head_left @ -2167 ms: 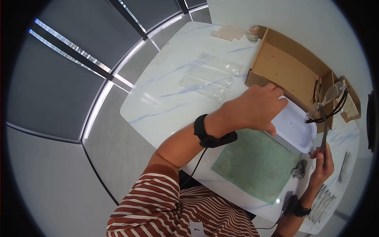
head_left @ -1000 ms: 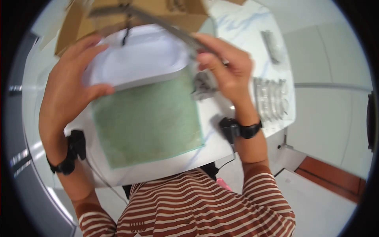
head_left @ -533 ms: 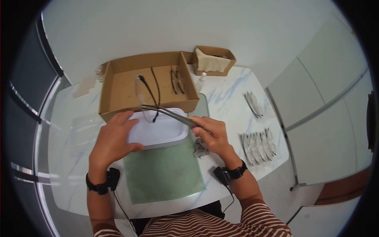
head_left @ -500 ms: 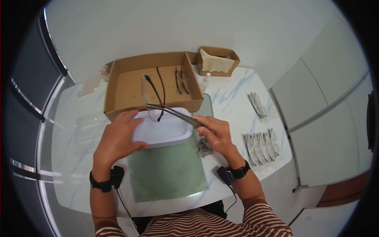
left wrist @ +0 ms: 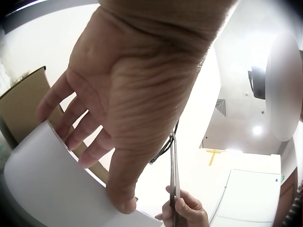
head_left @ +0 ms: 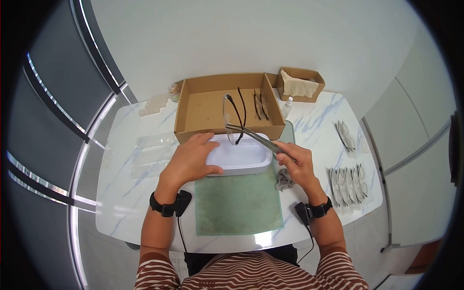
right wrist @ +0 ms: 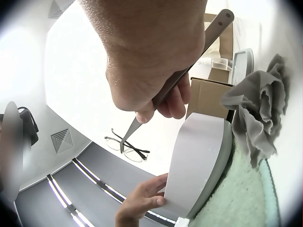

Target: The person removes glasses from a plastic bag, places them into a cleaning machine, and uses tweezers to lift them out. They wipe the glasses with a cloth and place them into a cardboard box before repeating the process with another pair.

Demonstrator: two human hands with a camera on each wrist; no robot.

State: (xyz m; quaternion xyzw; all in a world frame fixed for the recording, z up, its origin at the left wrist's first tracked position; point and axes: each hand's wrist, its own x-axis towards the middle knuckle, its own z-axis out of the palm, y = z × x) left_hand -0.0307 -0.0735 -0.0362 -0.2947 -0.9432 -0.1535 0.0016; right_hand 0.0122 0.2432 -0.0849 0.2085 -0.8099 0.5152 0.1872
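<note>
My right hand [head_left: 297, 165] pinches long metal tweezers [head_left: 258, 137]. Their tips grip a pair of eyeglasses [head_left: 233, 113], which hangs on edge above an oblong white plastic tub [head_left: 237, 166]. In the right wrist view the eyeglasses [right wrist: 127, 147] show clear lenses and dark temples. My left hand [head_left: 189, 162] holds the tub's left end, thumb at the near side and fingers spread along the rim. The left wrist view shows those fingers [left wrist: 97, 149] at the white rim. The tub stands at the back of a green cloth [head_left: 239, 208].
Behind the tub is an open cardboard box [head_left: 208, 106] with glasses inside. A small cloth-draped box [head_left: 316, 92] and spray bottle [head_left: 287, 107] stand right. Bagged glasses [head_left: 348, 186] lie in a row. A crumpled grey cloth [head_left: 284, 180] sits near my right hand; clear sleeves [head_left: 154, 154] lie left.
The head view has swung round and steadied. The tweezers have carried the eyeglasses from the tub's right end leftward over it. My left hand stays at the tub's left end.
</note>
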